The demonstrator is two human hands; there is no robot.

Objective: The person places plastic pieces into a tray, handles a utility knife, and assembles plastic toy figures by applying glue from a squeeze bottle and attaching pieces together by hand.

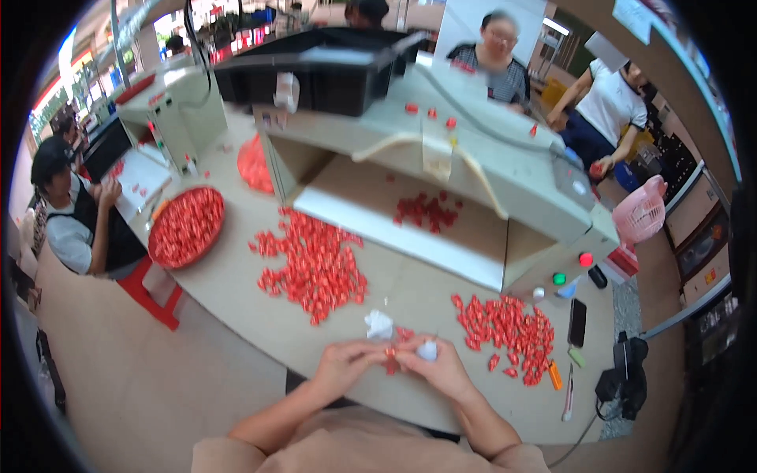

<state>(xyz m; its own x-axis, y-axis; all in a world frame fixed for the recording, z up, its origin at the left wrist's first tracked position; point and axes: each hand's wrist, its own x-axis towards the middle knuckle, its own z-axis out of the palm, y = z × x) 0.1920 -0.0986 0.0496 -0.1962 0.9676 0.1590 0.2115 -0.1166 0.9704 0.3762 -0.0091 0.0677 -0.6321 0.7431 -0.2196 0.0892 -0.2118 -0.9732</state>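
Observation:
My left hand (347,366) and my right hand (441,369) meet at the near table edge, fingertips pinched together. Between them is a small red piece (390,354) with a lighter spot; its exact kind is too small to tell. A small white bottle (427,350) with a thin tip pointing up is also tucked in my right hand. Just beyond the fingers lie a crumpled white tissue (379,324) and another red piece (404,334). One heap of red pieces (315,268) spreads ahead to the left, a second heap (516,335) to the right.
An open-fronted light box (544,181) stands across the table, with red pieces inside and a black tray (315,87) on top. To the left is a full red basket (188,227). A phone (577,323), orange lighter (555,376) and cutter knife (568,402) lie right. Other people work around.

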